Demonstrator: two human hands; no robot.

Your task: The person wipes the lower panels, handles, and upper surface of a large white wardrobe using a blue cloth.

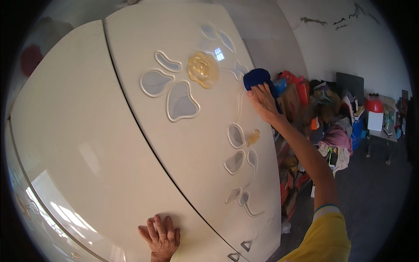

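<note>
A glossy cream wardrobe door with raised flower and leaf shapes stands before me. My right hand, arm stretched out, presses a dark blue cloth against the door's outer edge, near a small star-shaped flower; part of the cloth hangs past the edge. To the left of the cloth is a gold embossed flower. Low in the view, my left hand rests with fingers spread on the plain neighbouring door, holding nothing. Two small metal handles sit by the dark gap between the doors.
Beyond the wardrobe's right side, boxes, bags and clothes are piled up. Farther right stand a blue barrel and a small table with a red bowl and other items. The white wall behind has cracks.
</note>
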